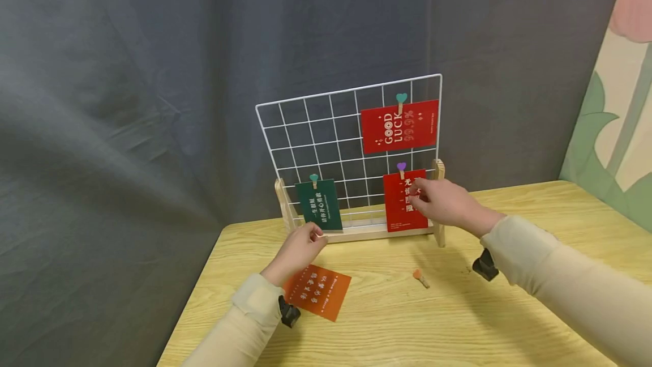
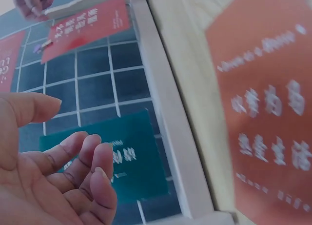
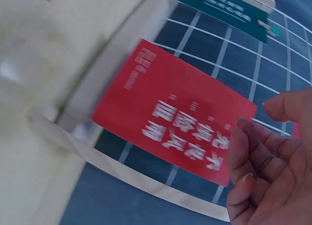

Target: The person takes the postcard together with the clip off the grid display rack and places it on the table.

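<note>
Both hands hang loose: left hand (image 1: pixel 297 248) near green card (image 1: pixel 319 204), right hand (image 1: pixel 442 203) touching red card (image 1: pixel 402 208).

A pale wood-grain tabletop (image 1: pixel 509 310) carries it all. Just beyond both hands a wooden-footed wire grid stand (image 1: pixel 351 235) stands upright on it. Under the left wrist lies an orange card (image 1: pixel 321 293), flat. Between the two forearms, near the middle, lies a small orange-tipped wooden clip (image 1: pixel 420 278).

Orange card (image 1: pixel 318 291), small clip, perhaps wooden (image 1: pixel 420 278), "GOOD LUCK" card (image 1: pixel 399 126)
</note>
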